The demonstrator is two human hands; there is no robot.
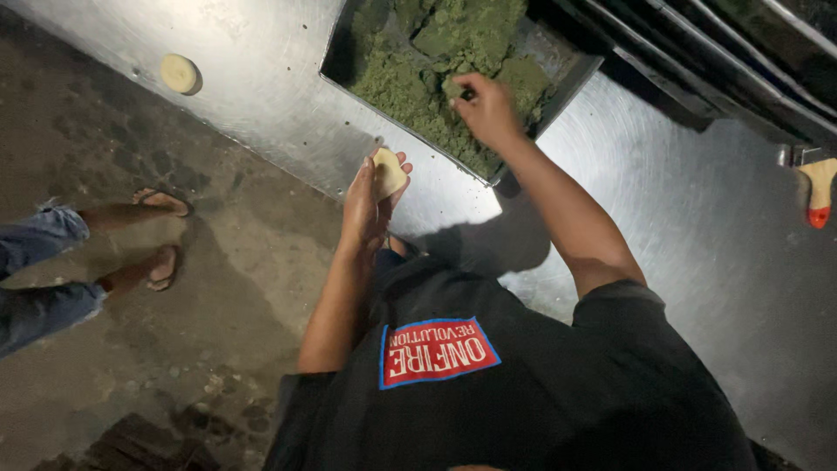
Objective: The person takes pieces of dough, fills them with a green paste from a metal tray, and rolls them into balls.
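My left hand [370, 202] holds a flat pale piece of dough [389, 172] in its palm, just over the front edge of the steel table [261, 78]. My right hand [486, 109] reaches into a metal tray [558, 61] filled with crumbly green filling [418, 78]. Its fingers are pinched on a small lump of that filling. The tray sits tilted on the table, its near rim next to my left hand.
A round pale dough disc [180, 73] lies on the table at the left. A brush with a wooden handle and red tip [819, 194] lies at the right edge. Another person's legs in jeans and sandals [131, 235] stand on the concrete floor at left.
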